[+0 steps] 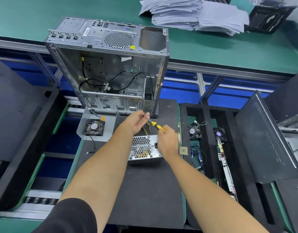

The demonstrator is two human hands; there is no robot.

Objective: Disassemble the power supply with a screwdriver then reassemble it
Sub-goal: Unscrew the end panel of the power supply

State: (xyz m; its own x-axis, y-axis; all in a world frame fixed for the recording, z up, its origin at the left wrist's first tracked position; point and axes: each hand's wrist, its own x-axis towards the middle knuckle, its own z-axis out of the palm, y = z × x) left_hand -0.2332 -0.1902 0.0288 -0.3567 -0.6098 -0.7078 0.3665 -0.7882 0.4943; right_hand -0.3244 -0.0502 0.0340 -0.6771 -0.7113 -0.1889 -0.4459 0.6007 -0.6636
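Note:
The power supply (141,147), a grey metal box with a honeycomb grille facing up, lies on the black mat (144,190) between my arms. My right hand (167,140) grips the yellow-and-black handle of a screwdriver (155,125) above the box. Its metal shaft points up and left, where my left hand (136,121) pinches the tip with its fingertips. Whether a screw sits at the tip cannot be made out. Yellow and black wires run from the far side of the supply under my hands.
An open, empty computer case (111,68) stands upright just behind my hands. A metal bracket with a fan (94,127) lies at the left. A foam tray (212,148) at the right holds fans, cables and boards; a chip (183,150) lies by it. Paper stacks (195,14) lie at the far back.

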